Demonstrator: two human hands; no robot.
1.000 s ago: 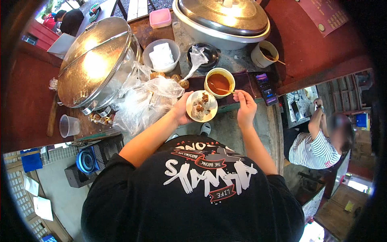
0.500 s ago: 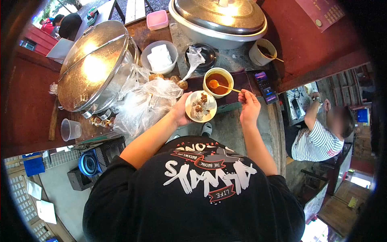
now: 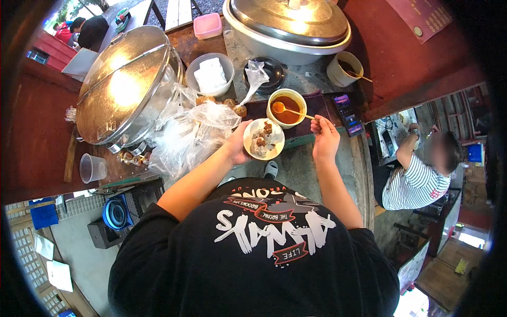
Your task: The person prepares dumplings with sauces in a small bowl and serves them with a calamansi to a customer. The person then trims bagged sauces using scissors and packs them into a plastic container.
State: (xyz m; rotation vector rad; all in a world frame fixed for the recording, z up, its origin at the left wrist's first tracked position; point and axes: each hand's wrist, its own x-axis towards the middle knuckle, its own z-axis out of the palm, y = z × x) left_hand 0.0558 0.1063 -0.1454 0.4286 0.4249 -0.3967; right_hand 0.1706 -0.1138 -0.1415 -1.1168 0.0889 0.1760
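My left hand (image 3: 239, 143) is closed round the side of a small pale bowl (image 3: 275, 153). Inside lie whitish, translucent dumpling-like pieces (image 3: 260, 146) topped with brown bits. My right hand (image 3: 325, 136) pinches the handle end of a yellowish spoon (image 3: 296, 112). The spoon's round head rests in the reddish-brown sauce of an open tub (image 3: 285, 124), just beyond the bowl. Crumpled clear plastic bags (image 3: 195, 129) lie left of my left hand, with several brown round items (image 3: 239, 110) at their far edge.
A large metal-lidded pot (image 3: 124, 87) stands left, and another lidded basin (image 3: 290, 26) is at the back. A second sauce tub (image 3: 338, 71), a phone (image 3: 346, 113), a bowl of white tissue (image 3: 211, 90) and a plastic cup (image 3: 93, 168) are around. A person in stripes (image 3: 417, 182) sits at right.
The spoon's head has shifted slightly to the left within the sauce. The bowl and both hands are nearly where they were.
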